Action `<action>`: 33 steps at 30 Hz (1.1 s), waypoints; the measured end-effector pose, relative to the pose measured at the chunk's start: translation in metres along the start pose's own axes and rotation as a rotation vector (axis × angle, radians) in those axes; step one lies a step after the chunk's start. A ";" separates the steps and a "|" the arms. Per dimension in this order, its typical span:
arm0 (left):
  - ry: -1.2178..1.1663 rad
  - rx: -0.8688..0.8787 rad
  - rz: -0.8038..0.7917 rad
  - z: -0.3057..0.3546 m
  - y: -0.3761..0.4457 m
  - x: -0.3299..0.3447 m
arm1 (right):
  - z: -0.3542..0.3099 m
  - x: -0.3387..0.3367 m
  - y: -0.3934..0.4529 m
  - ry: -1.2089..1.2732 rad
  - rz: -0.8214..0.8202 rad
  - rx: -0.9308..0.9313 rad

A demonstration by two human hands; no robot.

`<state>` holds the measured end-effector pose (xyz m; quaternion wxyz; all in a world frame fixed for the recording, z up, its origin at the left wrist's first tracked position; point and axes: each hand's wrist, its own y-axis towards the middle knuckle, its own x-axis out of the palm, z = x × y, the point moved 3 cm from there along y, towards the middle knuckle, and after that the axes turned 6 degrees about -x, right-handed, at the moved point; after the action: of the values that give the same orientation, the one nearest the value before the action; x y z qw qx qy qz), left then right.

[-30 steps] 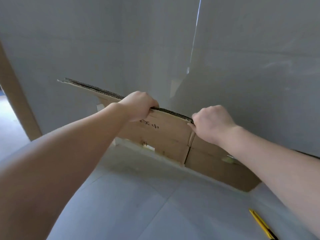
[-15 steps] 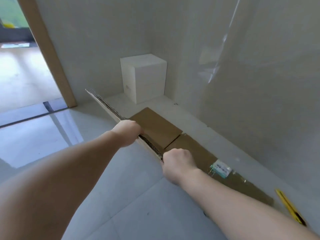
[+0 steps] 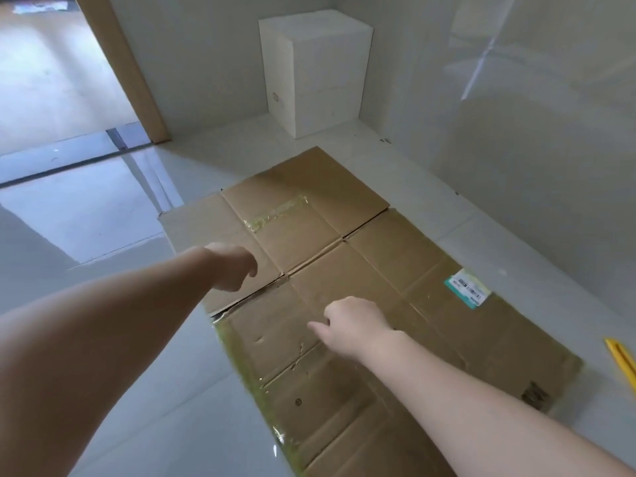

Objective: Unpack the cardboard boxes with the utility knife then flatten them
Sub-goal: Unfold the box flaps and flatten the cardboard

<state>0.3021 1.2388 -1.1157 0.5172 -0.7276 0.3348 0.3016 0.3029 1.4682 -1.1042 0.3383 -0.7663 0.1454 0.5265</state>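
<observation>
A flattened brown cardboard box (image 3: 361, 270) lies spread on the pale tiled floor, its flaps unfolded, with yellowed tape along its left edge and a green-and-white label at the right. My left hand (image 3: 234, 266) hovers over the box's left flap, fingers loosely curled, holding nothing. My right hand (image 3: 354, 325) is above the box's middle, fingers loosely curled with the thumb pointing left, also holding nothing. The yellow utility knife (image 3: 623, 366) lies on the floor at the right edge of view, apart from both hands.
A white cube-shaped cabinet (image 3: 316, 70) stands in the far corner against the wall. A wooden door frame (image 3: 120, 67) rises at the left, with a floor track leading to another room. A glossy wall runs along the right side.
Both hands gripped the cardboard's upper edge and held it upright; it has gone down flat on the floor and both hands have let go. The view has tilted downward.
</observation>
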 end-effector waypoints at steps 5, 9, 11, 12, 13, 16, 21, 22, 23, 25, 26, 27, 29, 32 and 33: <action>-0.171 -0.011 0.028 0.034 0.031 0.039 | 0.044 0.071 -0.017 0.083 -0.139 0.127; -0.235 0.008 0.026 0.073 0.058 0.065 | 0.053 0.140 -0.026 0.015 -0.207 0.101; -0.317 -0.022 0.087 0.089 0.074 0.071 | 0.055 0.166 -0.029 -0.005 -0.123 0.073; -0.336 -0.043 0.109 0.095 0.080 0.075 | 0.056 0.173 -0.030 -0.008 -0.073 0.055; -0.338 -0.067 0.127 0.100 0.085 0.080 | 0.059 0.177 -0.031 0.019 -0.068 0.038; -0.373 -0.102 0.168 0.107 0.093 0.096 | 0.099 0.174 -0.032 -0.047 -0.050 0.007; -0.345 -0.088 0.252 0.109 0.093 0.102 | 0.227 0.138 -0.027 0.018 -0.023 0.579; -0.328 -0.078 0.279 0.110 0.098 0.096 | 0.229 0.138 -0.024 0.035 -0.028 0.629; -0.318 -0.058 0.298 0.113 0.108 0.085 | 0.224 0.140 -0.019 0.046 -0.023 0.660; -0.336 -0.012 0.312 0.125 0.142 0.052 | 0.205 0.142 -0.011 0.067 0.036 0.727; -0.351 0.013 0.310 0.132 0.163 0.034 | 0.199 0.144 -0.008 0.081 0.064 0.763; -0.347 0.033 0.297 0.140 0.183 0.016 | 0.195 0.147 -0.007 0.084 0.084 0.790; -0.331 0.054 0.289 0.156 0.219 -0.015 | 0.195 0.149 -0.007 0.083 0.103 0.795; -0.373 0.018 0.319 0.170 0.254 -0.033 | 0.197 0.152 -0.004 0.082 0.114 0.786; -0.370 0.006 0.351 0.172 0.259 -0.034 | 0.198 0.153 -0.003 0.092 0.108 0.794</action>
<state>0.0589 1.3460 -1.2808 0.5118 -0.5892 0.3564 0.5137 0.2259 1.6234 -1.2843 0.5730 -0.5901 0.3925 0.4115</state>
